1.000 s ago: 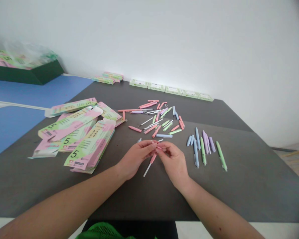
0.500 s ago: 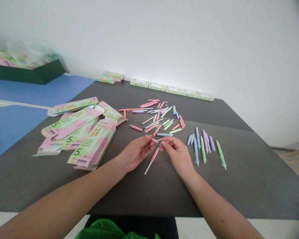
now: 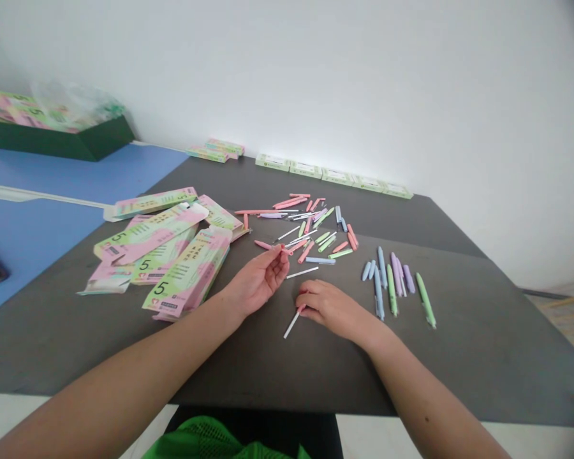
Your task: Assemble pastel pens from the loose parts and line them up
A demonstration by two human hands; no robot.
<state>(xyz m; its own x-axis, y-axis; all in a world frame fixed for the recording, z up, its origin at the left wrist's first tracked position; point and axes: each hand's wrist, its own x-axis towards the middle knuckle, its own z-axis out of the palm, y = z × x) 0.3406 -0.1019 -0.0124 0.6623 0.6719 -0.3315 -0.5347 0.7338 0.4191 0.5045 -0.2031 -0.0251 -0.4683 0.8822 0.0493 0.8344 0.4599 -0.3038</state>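
My left hand (image 3: 261,280) pinches a small pink pen part (image 3: 286,250) between thumb and fingertips, close to the scattered parts. My right hand (image 3: 332,307) is lower on the table, its fingers closed around a pink pen piece with a white refill (image 3: 293,324) sticking out toward me. The pink end is mostly hidden under the fingers. A loose white refill (image 3: 302,272) lies between the hands. Beyond them spreads a pile of pink, green, blue and purple pen parts, among them a blue barrel (image 3: 320,260) and a green barrel (image 3: 340,254).
On the right lie several pens and caps, including a green pen (image 3: 426,301) and a purple cap (image 3: 408,279). Printed pen boxes (image 3: 186,271) are heaped at the left. Small white-green boxes (image 3: 305,169) line the wall. A dark green bin (image 3: 95,139) stands far left.
My right hand has moved down onto the pink piece with the refill. A white refill now lies loose on the table. My left hand has shifted slightly up and left, still pinching the pink part.
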